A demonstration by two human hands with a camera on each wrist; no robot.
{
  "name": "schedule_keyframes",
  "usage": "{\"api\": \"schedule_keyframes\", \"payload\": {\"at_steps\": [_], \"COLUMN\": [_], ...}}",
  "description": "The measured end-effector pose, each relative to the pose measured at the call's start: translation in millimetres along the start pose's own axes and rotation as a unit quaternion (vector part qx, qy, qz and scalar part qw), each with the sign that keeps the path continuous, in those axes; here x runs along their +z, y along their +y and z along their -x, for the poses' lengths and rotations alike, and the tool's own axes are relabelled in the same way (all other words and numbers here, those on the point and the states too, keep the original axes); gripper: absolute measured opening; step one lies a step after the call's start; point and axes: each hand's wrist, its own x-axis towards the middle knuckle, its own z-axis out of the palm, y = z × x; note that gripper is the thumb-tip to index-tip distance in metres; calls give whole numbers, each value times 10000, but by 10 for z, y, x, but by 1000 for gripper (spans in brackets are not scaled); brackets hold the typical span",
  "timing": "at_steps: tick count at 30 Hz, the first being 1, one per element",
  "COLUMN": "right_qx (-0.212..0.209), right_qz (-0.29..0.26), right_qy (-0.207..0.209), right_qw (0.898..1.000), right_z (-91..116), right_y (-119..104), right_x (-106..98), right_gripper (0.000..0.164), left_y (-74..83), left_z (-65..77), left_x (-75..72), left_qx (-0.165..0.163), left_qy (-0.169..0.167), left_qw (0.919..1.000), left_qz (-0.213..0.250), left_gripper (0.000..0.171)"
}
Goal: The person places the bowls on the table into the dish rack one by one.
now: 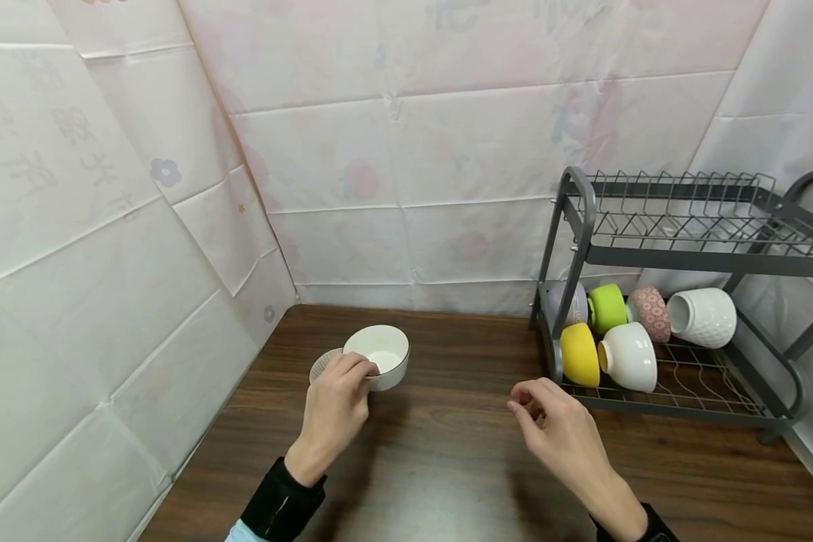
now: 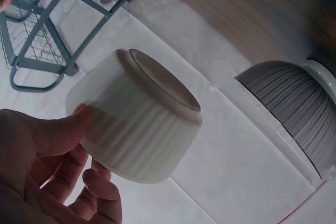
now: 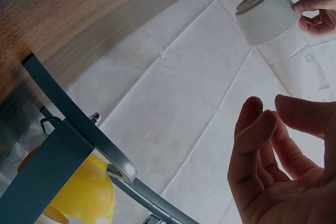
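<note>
My left hand [image 1: 339,406] pinches the rim of a white bowl [image 1: 394,374], thumb outside. In the left wrist view this white bowl [image 2: 142,124] shows faint vertical ribs and a round foot, and it hangs over the table. Behind it, partly hidden in the head view, a grey ribbed bowl [image 1: 320,364] stands on the table; the left wrist view shows the grey bowl's dark rim line [image 2: 286,114]. My right hand [image 1: 562,425] hovers left of the dish rack's front, holding nothing, its fingers loosely curled with thumb and fingertips close together.
At the right stands a two-tier grey dish rack [image 1: 711,262]. Its lower tier carries tilted dishes: a yellow bowl [image 1: 579,355], a white bowl [image 1: 633,357], a green cup [image 1: 607,307], a pink patterned cup [image 1: 650,312], a white textured cup [image 1: 707,318] and a lilac one [image 1: 576,305].
</note>
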Motion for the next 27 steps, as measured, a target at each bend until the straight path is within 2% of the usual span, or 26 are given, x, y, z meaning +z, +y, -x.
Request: {"api": "schedule_keyframes", "payload": {"at_steps": [9, 16, 19, 27], "right_qx": [-131, -179, -239, -643], "right_qz": [-59, -82, -87, -306], "right_qy": [102, 62, 77, 270], "right_qw": [9998, 9998, 9996, 9971], "right_z": [2, -1, 1, -6], "right_y": [-1, -4, -2, -2], "right_x": [4, 3, 6, 12], "right_gripper": [29, 30, 29, 35], "left_y": [84, 189, 227, 316], "left_z": [-33, -35, -37, -52], "left_x": [98, 153, 168, 176], "left_qx": [302, 301, 412, 575], "left_qy": [-57, -214, -199, -209], "left_qw": [9994, 9987, 9981, 9966], "left_qz": [178, 348, 419, 560], "left_gripper": [29, 28, 28, 25]}}
